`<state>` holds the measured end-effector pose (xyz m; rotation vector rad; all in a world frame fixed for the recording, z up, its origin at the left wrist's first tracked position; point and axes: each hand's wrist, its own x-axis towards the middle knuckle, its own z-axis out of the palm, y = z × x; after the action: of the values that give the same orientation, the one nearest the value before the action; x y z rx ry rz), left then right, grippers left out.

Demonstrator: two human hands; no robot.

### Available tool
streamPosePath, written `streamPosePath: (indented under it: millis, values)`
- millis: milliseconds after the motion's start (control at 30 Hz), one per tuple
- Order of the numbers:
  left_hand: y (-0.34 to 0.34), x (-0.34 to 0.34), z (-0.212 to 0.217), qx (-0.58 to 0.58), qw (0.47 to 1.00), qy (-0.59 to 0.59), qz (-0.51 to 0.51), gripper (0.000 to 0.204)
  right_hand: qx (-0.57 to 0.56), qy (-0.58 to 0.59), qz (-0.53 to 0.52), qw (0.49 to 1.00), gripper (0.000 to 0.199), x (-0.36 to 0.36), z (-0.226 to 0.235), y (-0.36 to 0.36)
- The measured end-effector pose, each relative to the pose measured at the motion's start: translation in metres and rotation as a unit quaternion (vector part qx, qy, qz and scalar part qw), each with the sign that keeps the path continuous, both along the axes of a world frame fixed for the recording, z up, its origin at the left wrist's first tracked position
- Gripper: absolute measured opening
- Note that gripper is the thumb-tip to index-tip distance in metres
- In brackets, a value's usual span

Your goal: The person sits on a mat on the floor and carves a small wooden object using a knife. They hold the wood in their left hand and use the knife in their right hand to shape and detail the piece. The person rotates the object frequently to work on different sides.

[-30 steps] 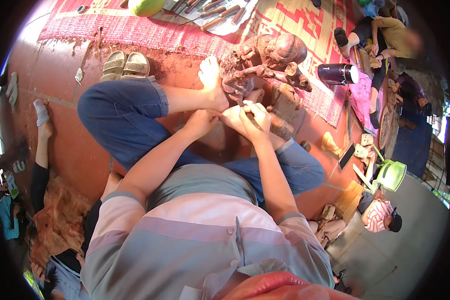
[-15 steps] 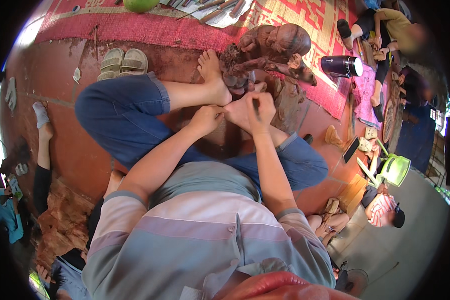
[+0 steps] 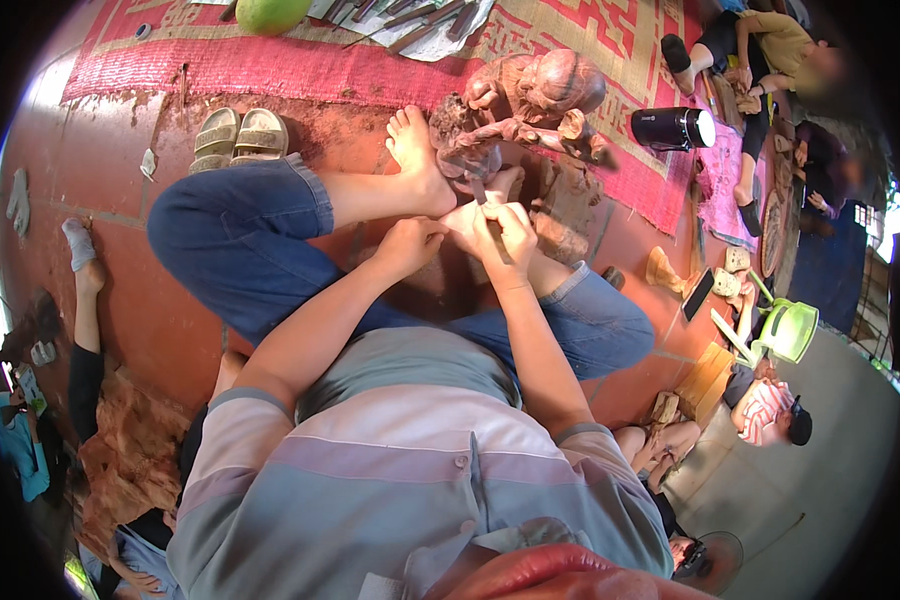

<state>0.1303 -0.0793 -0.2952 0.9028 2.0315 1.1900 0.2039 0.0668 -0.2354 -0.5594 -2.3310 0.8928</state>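
Note:
In my right hand [image 3: 507,235] is a slim carving tool [image 3: 478,190], its flat tip sticking out past my fingers toward the base of a dark reddish wood carving [image 3: 560,85]. The carving stands just beyond my bare feet, with rounded forms and a branch-like arm reaching right. My left hand [image 3: 410,247] is closed beside my ankle, left of the right hand, its fingertips pinched together. Whatever lies between those fingertips, if anything, is too small to make out.
Several carving tools [image 3: 435,22] lie on paper on the red patterned mat [image 3: 360,75], near a green round fruit [image 3: 273,14]. Sandals [image 3: 238,135] stand left of my feet. A dark flask [image 3: 670,129], a phone [image 3: 699,294] and a green plastic basin [image 3: 788,330] lie rightward. Other people sit around.
My right hand has turned and shifted slightly left and down, so the tool now points away from me toward the carving. My left hand stays nearly in place.

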Motion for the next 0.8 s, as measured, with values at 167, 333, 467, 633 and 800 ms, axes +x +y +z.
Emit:
streamPosePath:
  millis: [167, 333, 467, 633, 800]
  values:
    - [0.001, 0.004, 0.011, -0.032, 0.994, -0.103, 0.017, 0.019, 0.073, -0.029, 0.021, 0.997, 0.01, -0.002, -0.003, 0.002]
    - [0.007, 0.009, 0.005, -0.028, 0.972, -0.234, 0.02, 0.026, -0.055, -0.028, 0.018, 0.998, 0.01, 0.014, -0.002, -0.01]
    - [0.032, 0.014, 0.023, 0.061, 0.785, -0.616, -0.009, 0.057, -0.042, -0.019, -0.026, 0.999, 0.008, -0.004, 0.0, 0.023]
    - [0.064, 0.018, 0.035, 0.175, 0.626, -0.757, 0.069, 0.058, -0.064, -0.09, -0.003, 0.994, 0.013, -0.018, 0.002, 0.027]
    - [0.06, 0.02, 0.031, 0.291, 0.576, -0.759, 0.091, 0.046, 0.036, -0.19, 0.019, 0.981, 0.005, -0.017, 0.0, 0.007]
